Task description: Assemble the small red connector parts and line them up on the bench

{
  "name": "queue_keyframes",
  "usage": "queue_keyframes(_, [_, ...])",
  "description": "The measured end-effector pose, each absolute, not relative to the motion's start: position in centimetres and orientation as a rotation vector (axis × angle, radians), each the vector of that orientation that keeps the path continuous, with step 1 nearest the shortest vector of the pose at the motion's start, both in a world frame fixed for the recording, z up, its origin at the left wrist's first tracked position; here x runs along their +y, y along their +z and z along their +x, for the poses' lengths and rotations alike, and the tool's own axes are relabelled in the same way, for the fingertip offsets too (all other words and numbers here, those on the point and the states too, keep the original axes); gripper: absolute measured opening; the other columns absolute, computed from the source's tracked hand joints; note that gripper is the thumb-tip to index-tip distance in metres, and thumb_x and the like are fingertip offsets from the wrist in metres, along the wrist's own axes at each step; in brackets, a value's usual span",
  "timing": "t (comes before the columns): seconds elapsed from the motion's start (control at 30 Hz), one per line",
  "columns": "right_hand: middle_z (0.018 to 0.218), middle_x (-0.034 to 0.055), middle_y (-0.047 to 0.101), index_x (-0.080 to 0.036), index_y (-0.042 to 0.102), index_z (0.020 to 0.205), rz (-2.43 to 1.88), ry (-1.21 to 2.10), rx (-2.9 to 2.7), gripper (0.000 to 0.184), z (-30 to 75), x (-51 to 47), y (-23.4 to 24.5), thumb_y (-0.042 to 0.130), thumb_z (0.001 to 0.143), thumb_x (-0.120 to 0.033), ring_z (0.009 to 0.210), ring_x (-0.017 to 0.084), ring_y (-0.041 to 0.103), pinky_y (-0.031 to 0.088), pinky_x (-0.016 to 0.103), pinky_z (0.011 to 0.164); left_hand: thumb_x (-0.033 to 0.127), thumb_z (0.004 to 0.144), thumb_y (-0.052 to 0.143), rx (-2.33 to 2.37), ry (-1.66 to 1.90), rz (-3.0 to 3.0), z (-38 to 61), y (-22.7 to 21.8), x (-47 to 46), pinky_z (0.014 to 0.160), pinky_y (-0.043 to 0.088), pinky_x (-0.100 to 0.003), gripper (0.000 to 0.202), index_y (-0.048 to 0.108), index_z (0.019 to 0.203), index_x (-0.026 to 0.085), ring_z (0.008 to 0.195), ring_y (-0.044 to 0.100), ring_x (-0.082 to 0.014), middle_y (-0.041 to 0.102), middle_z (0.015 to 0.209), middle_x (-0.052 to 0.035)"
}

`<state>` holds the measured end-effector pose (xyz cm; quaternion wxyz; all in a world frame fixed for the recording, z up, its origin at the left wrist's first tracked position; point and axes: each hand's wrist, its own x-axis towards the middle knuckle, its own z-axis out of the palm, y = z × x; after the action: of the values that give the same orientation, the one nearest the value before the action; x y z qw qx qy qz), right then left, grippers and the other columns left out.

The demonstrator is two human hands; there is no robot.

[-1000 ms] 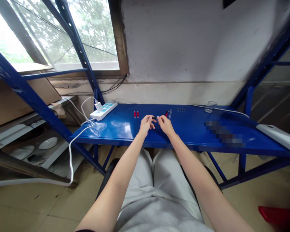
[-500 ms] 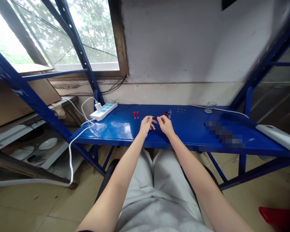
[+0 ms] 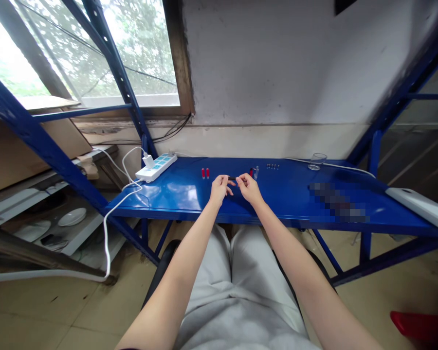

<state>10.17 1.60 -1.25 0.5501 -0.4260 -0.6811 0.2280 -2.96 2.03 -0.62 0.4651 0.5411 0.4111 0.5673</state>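
My left hand [image 3: 219, 189] and my right hand [image 3: 248, 187] meet over the blue table [image 3: 160, 199], fingers closed. Between them they pinch a small dark stick-like piece [image 3: 232, 178], one end in each hand; its exact kind is too small to make out. To the left, behind my left hand, two small red-topped tubes [image 3: 205, 173] stand upright side by side. Just behind my right hand are a small red and dark piece [image 3: 251, 172] and a small clear tube [image 3: 256, 171]. Further right, several tiny pieces [image 3: 273, 166] stand in a row.
A white power strip [image 3: 156, 167] with a plug and cable lies at the table's left end. A clear glass cup [image 3: 317, 161] stands at the back right, near a white cable. A blurred-out object [image 3: 337, 201] and a white slab-like object [image 3: 419, 206] lie on the right.
A little more of the dark piece shows between my hands, which have shifted very slightly. Everything on the table stays in place.
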Motion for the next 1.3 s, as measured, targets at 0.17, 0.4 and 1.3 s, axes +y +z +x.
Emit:
queue_keyframes(0.17, [0.059, -0.0017, 0.049, -0.022, 0.045, 0.073, -1.021, 0.538, -1.628, 0.032, 10.06, 1.4, -1.14, 0.043, 0.082, -0.053, 0.05, 0.011, 0.042, 0.034, 0.025, 0.05, 0.041, 0.088, 0.041, 1.043, 1.405, 1.355, -2.99, -0.83, 2.22, 0.035, 0.028, -0.016, 0.028, 0.049, 0.085, 0.014, 0.034, 0.051, -0.0059, 0.063, 0.065, -0.001])
queue_keyframes(0.4, [0.059, -0.0015, 0.049, -0.022, 0.044, 0.073, -1.042, 0.554, -1.629, 0.034, 9.94, 1.39, -1.06, 0.043, 0.081, -0.055, 0.05, 0.011, 0.042, 0.034, 0.025, 0.05, 0.047, 0.086, 0.043, 1.103, 1.434, 1.347, -3.0, -1.07, 2.26, 0.035, 0.029, -0.016, 0.033, 0.049, 0.079, 0.015, 0.032, 0.049, -0.0057, 0.059, 0.057, 0.0014])
queue_keyframes(1.3, [0.063, -0.0005, 0.052, -0.022, 0.046, 0.075, -0.985, 0.624, -1.658, 0.033, 9.82, 1.41, -1.11, 0.043, 0.082, -0.054, 0.051, 0.011, 0.045, 0.036, 0.025, 0.05, 0.047, 0.081, 0.049, 1.133, 1.496, 1.168, -3.02, -0.75, 2.01, 0.034, 0.03, -0.018, 0.038, 0.042, 0.058, 0.017, 0.03, 0.037, -0.0053, 0.041, 0.039, 0.0055])
